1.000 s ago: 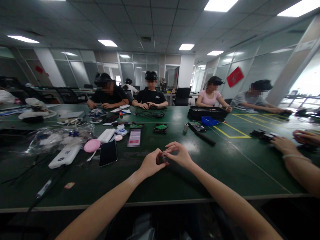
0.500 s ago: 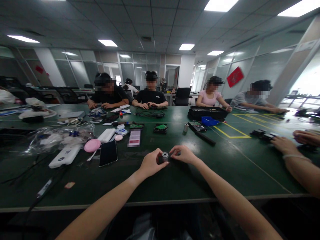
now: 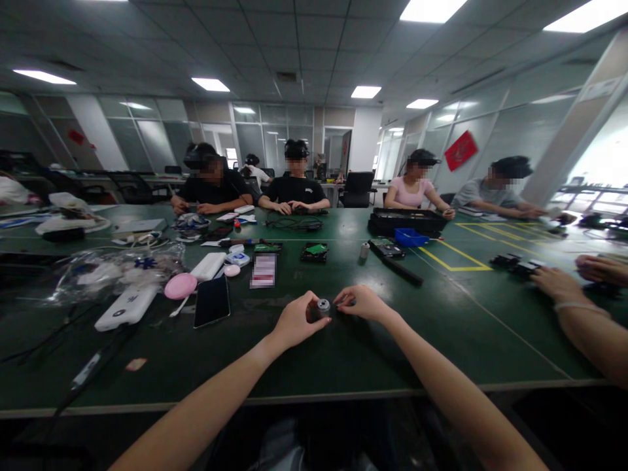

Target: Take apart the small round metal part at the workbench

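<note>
My left hand [image 3: 298, 320] curls around a small grey metal cylinder [image 3: 323, 308], thumb in front and fingers behind. It stands upright on the green table, and dark holes mark its round top face. Just to its right, apart from it, is my right hand [image 3: 360, 303], its thumb and fingertips pinched together. Whatever may be between those fingertips is too small to make out. A similar metal cylinder [image 3: 364, 250] stands farther back. Beside it lie an opened black device [image 3: 386, 248] and a dark bar [image 3: 403, 270]. Behind my hands sits a green circuit board in a dark frame [image 3: 314, 252].
Left of my hands lie a black tablet [image 3: 212, 303], a pink round lid [image 3: 180, 286], a white device [image 3: 122, 306] and plastic bags. A blue tray [image 3: 411, 237] is farther right. A co-worker's hands [image 3: 559, 286] rest at the right; other people sit opposite.
My right hand has shifted very slightly right, away from the cylinder. The left hand keeps its hold.
</note>
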Tool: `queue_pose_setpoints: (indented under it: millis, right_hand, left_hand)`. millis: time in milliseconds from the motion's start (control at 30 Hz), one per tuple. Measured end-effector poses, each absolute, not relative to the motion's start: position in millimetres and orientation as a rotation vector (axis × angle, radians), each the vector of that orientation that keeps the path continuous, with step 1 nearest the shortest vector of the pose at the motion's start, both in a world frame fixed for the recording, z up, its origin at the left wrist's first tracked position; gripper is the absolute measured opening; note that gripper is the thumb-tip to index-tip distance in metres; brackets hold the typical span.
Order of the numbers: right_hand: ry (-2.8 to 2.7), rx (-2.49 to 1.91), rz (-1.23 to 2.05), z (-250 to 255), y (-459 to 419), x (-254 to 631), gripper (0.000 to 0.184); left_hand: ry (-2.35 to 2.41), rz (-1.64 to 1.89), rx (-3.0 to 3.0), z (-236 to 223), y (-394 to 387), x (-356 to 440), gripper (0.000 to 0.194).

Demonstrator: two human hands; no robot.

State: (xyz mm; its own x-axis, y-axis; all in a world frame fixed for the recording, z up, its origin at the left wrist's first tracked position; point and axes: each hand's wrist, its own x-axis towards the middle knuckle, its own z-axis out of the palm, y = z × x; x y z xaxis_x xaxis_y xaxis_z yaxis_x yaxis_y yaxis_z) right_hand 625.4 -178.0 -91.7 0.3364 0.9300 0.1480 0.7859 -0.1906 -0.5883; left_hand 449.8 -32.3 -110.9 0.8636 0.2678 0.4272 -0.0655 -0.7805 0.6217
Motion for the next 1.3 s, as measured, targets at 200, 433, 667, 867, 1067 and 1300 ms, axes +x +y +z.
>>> queue_pose_setpoints:
  millis: [200, 433, 667, 867, 1067, 1300]
  right_hand:
    - [-1.505, -2.007, 0.357, -89, -180, 623, 0.030]
    - [-1.540, -2.021, 0.324, -87, -180, 624, 0.028]
    - [-1.493, -2.000, 0.107, -86, -178, 618, 0.029]
    - [-1.434, -1.668, -0.111, -79, -173, 595, 0.027]
    - [-1.566, -1.525, -0.028, -82, -169, 581, 0.028]
    - [-1.501, -1.495, -0.074, -84, -169, 579, 0.023]
  left_hand:
    - [0.118, 0.668, 2.374, -111, -32, 450, 0.031]
    - [0.112, 0.670, 2.370, -111, -32, 450, 0.030]
    - [0.114, 0.663, 2.363, -110, -32, 449, 0.030]
    - [0.112, 0.671, 2.371, -110, -32, 450, 0.030]
    - [0.103, 0.684, 2.399, -111, -31, 450, 0.032]
    - [0.122, 0.671, 2.407, -112, -31, 450, 0.031]
